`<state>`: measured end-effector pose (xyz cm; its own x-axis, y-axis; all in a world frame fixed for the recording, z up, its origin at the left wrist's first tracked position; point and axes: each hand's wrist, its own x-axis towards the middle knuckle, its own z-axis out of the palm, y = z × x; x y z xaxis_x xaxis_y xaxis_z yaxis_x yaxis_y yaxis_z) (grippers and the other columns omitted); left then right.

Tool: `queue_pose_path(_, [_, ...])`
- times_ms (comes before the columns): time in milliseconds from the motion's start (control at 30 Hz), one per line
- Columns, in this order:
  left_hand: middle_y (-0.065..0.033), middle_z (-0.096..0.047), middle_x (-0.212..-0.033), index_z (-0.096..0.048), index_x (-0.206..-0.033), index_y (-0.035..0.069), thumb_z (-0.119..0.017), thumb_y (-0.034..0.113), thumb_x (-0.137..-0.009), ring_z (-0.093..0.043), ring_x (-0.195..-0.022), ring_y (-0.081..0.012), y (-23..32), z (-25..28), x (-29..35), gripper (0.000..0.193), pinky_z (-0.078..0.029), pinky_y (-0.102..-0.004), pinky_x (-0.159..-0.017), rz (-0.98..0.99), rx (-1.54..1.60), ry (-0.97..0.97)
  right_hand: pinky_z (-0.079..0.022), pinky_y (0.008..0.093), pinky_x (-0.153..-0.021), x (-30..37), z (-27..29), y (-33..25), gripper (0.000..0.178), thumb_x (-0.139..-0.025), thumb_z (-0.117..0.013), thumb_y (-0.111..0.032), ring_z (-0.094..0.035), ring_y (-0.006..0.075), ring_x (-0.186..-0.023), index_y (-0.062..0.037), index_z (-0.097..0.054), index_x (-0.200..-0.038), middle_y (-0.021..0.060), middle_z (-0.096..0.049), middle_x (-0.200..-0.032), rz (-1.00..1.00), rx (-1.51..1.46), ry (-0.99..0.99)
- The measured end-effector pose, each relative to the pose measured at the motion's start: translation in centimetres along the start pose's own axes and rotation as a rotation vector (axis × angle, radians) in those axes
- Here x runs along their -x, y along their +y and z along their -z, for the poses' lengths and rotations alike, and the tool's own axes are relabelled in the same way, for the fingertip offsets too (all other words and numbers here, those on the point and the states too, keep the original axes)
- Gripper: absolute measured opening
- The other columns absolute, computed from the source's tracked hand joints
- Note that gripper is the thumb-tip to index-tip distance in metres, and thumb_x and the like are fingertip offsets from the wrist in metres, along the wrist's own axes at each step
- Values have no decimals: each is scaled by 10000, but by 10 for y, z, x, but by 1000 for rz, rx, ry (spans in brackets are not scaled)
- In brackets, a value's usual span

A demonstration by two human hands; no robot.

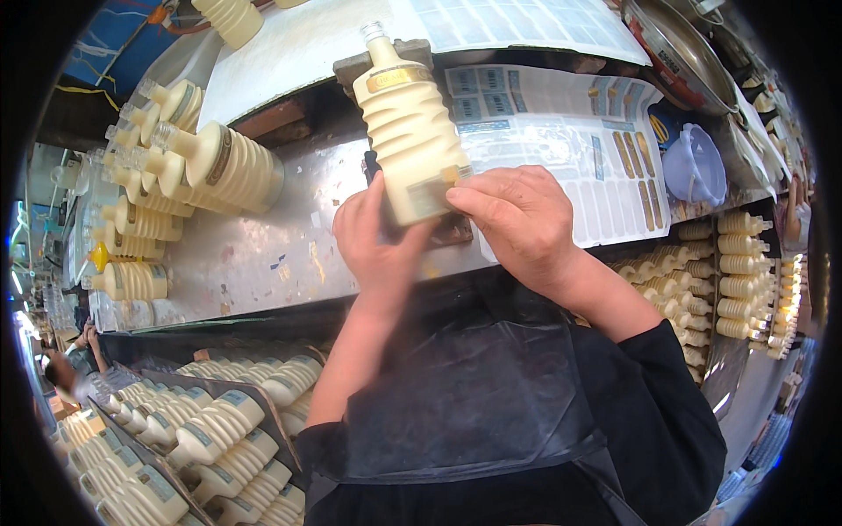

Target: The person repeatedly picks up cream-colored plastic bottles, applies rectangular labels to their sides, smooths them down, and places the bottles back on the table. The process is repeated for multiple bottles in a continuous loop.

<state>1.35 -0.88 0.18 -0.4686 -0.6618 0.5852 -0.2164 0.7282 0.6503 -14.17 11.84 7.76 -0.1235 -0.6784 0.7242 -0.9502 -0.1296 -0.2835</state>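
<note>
A cream bottle [408, 131] with wavy ridges, a clear glass neck and a gold band lies tilted, neck pointing away, on a dark block-like stand [349, 67]. Near its base sits a pale label [425, 198]. My right hand [524, 213] is closed, thumb and forefinger pinched on the label's right edge against the bottle. At the bottle's lower left corner is my left hand [373, 232], partly smeared by motion. One of its fingers points up along the bottle's side; its grip is not clear.
Label sheets [605, 197] lie right of the bottle, beside a lavender bucket [695, 167] and a metal basin [693, 53]. Several banded bottles [232, 171] stand on the metal table [263, 250] at left. Racks of bottles [210, 430] fill the lower left; more bottles [741, 263] are at right.
</note>
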Motion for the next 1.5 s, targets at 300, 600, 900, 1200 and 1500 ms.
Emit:
queue_pose_path(300, [-99, -628, -1153, -650, -1326, 53, -901, 210, -642, -569, -1107, -310, 4, 0, -2, 746, -419, -444, -994, -11, -5, 12, -504, 386, -689, -15, 3, -3, 309, -805, -744, -89, -703, 256, -785, -81, -679, -1107, 84, -722, -946, -48, -157, -197])
queue_pose_path(600, [-96, -638, -1126, -652, -1320, 53, -893, 205, -673, -588, -1068, -302, 6, -5, -4, 708, -429, -428, -977, -22, -33, 38, -513, 360, -697, -15, -2, -6, 295, -760, -724, -102, -690, 228, -821, -73, -702, -1052, 68, -695, -965, 249, -58, -155])
queue_pose_path(900, [-102, -648, -1123, -659, -1305, 44, -843, 148, -685, -595, -1063, -307, 1, -9, -1, 655, -434, -418, -973, -29, -41, 52, -508, 357, -667, -19, -2, -24, 255, -762, -711, -71, -681, 227, -752, -63, -694, -1016, 51, -688, -892, 210, -53, -202])
queue_pose_path(1200, [-115, -645, -1173, -609, -1358, 34, -882, 178, -682, -585, -1099, -318, 9, -2, 0, 742, -427, -436, -994, 34, 2, -2, -545, 410, -579, -28, -1, -20, 176, -896, -724, -133, -696, 321, -622, -77, -658, -1048, 121, -693, -709, -432, -17, -176])
queue_pose_path(1500, [-182, -568, -1252, -478, -1457, -26, -773, 277, -794, -518, -1181, -360, -2, -2, 4, 786, -375, -477, -1067, 183, 110, -76, -497, 403, -553, -14, 2, -7, 219, -945, -662, -174, -672, 338, -597, -78, -596, -1131, 140, -657, -649, -721, -130, -270])
